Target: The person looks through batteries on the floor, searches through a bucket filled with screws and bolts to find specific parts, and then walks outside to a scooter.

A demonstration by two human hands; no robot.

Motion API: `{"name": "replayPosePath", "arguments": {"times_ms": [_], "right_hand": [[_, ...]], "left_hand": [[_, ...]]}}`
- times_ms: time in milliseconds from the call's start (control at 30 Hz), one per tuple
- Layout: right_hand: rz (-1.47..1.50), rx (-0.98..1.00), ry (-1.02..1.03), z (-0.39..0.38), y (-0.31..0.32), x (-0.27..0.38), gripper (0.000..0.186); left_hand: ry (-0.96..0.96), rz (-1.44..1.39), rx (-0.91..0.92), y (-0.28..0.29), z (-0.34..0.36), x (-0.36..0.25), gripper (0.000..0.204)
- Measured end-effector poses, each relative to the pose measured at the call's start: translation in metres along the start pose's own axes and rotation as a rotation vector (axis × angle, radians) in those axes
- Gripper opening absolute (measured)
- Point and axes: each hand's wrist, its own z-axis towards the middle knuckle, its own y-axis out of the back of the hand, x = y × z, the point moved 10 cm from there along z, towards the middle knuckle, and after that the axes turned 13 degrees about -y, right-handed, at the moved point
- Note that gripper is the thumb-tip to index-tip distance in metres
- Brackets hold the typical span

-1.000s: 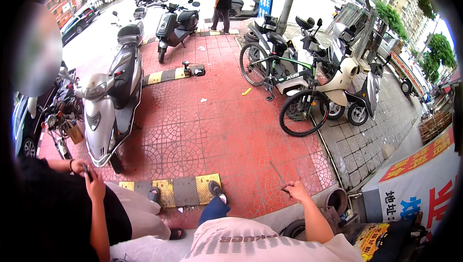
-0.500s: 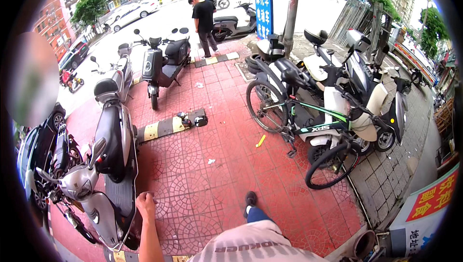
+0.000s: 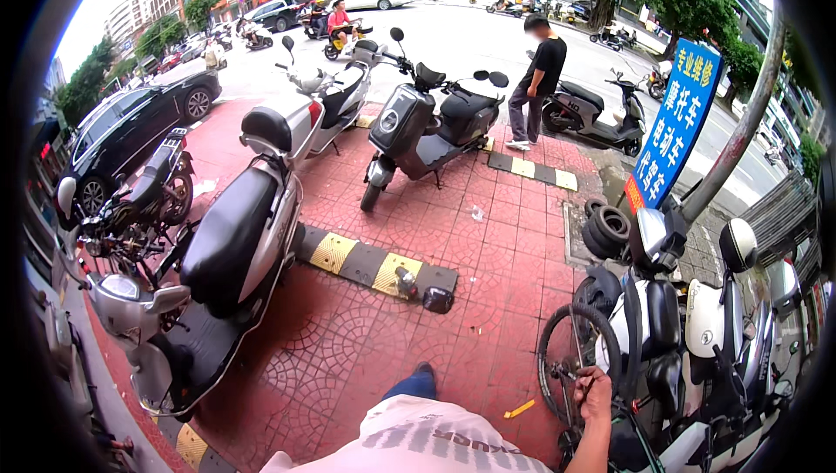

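My right hand (image 3: 593,393) is raised at the lower right, its fingers curled together. Whatever it may hold is hard to make out against the bicycle wheel (image 3: 544,360) behind it. The bicycle stands beside several parked scooters, a white one (image 3: 704,316) among them. My left hand is out of view; only pale shirt cloth shows at the lower left. Left of me stands a silver scooter with a long black seat (image 3: 228,242). A small dark object (image 3: 438,299) rests at the end of a yellow-and-black kerb strip (image 3: 357,266).
A yellow strip (image 3: 520,409) lies on the red paving. Ahead are a dark scooter (image 3: 405,129) and a standing person (image 3: 547,68) in black. A blue sign (image 3: 675,125) leans by a pole (image 3: 736,142), near stacked tyres (image 3: 607,227). A black car (image 3: 131,133) is at the left.
The view has swung to the left and up toward the street. My left hand has gone out of view, and my right hand has come in at the lower right.
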Motion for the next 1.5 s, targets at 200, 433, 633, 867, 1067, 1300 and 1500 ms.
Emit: {"name": "replayPosePath", "arguments": {"times_ms": [200, 433, 633, 867, 1067, 1300, 1500], "right_hand": [[0.076, -0.021, 0.035, 0.140, -0.061, 0.122, 0.016], [-0.039, -0.192, 0.075, 0.376, -0.027, 0.243, 0.053], [0.163, 0.012, -0.218, 0.683, -0.061, 0.327, 0.029], [-0.788, 0.055, 0.155, 0.861, -0.222, 0.551, 0.038], [-1.065, -0.024, 0.337, 1.063, -0.338, 0.631, 0.035], [-1.131, 0.033, 0.391, 1.203, -0.443, 0.707, 0.030], [-1.222, 0.228, 0.569, 1.412, -0.569, 0.737, 0.028]], "left_hand": [[-0.558, -0.267, -0.040, -0.088, 0.051, -0.501, 0.029], [-1.474, -0.307, -0.008, -0.143, -0.104, -1.000, 0.027], [-0.693, -0.174, -0.093, -0.298, 0.123, -0.958, 0.032], [0.087, -0.137, 0.090, -0.436, 0.113, -0.869, 0.033], [0.026, -0.303, 0.028, -0.490, 0.209, -1.054, 0.033], [-0.910, -0.482, -0.112, -0.381, 0.192, -1.571, 0.029], [-1.067, -0.688, -0.284, -0.383, 0.209, -1.699, 0.024]]}}
